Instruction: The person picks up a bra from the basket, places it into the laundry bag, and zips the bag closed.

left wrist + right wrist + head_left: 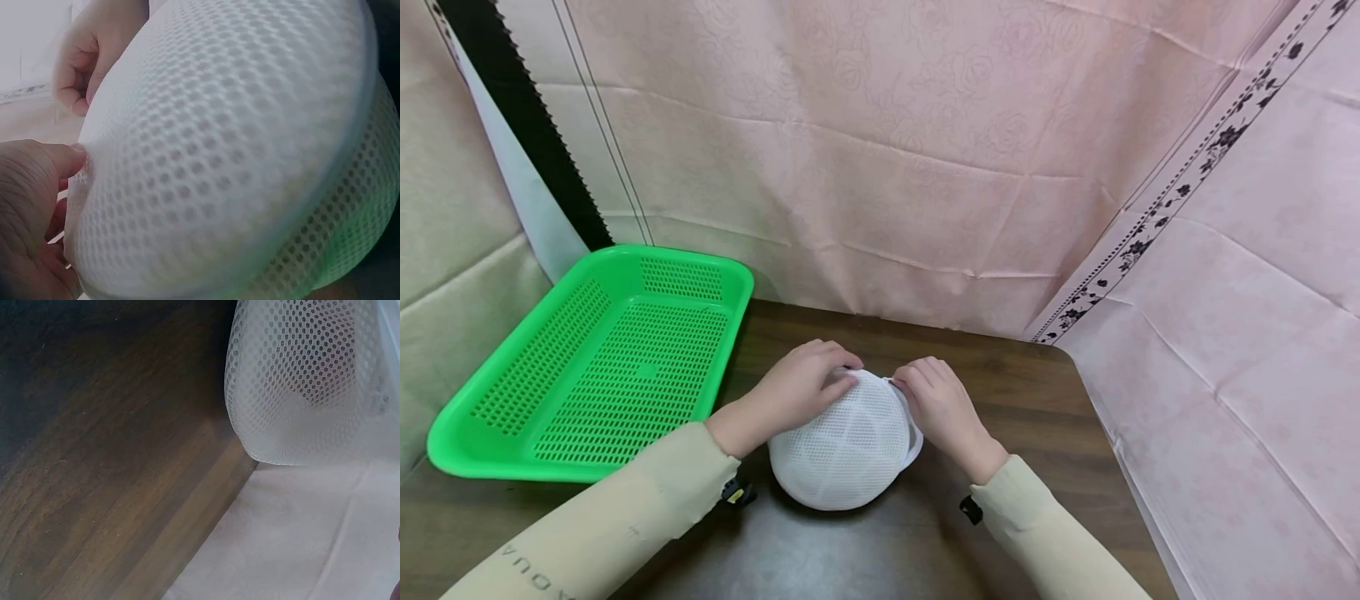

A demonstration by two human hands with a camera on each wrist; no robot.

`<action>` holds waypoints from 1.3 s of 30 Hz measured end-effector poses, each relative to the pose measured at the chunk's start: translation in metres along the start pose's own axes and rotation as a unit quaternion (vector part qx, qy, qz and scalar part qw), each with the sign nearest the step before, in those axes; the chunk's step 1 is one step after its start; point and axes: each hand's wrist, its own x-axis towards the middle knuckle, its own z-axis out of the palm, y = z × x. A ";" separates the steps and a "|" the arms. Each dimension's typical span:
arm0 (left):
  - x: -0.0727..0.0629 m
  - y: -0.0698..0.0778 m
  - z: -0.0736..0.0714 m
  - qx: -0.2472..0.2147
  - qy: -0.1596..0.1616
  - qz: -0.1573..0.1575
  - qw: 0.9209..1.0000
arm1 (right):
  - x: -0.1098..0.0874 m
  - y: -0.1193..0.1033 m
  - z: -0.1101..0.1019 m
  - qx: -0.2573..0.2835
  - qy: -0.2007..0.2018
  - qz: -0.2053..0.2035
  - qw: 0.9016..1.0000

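Observation:
A round white mesh laundry bag (842, 450) stands puffed out like a dome on the table in the head view, a smooth white band along its right side. My left hand (808, 385) pinches its upper edge between thumb and fingers; the left wrist view shows the thumb (65, 159) pressing into the mesh. At the upper right edge, by the band, my right hand (942, 408) pinches the bag with curled fingers. The right wrist view catches a side of the mesh bag (294, 419), with that hand almost wholly out of frame.
A green perforated plastic basket (741, 287) sits on the left of the dark wooden table (1022, 400). Pink patterned cloth (887, 167) hangs behind the table and along its right side. A black strip (527, 125) runs down at the back left.

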 end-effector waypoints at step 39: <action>-0.005 0.001 0.007 -0.058 0.014 -0.052 0.997 | -0.008 -0.002 -0.001 -0.013 -0.027 -0.016 0.999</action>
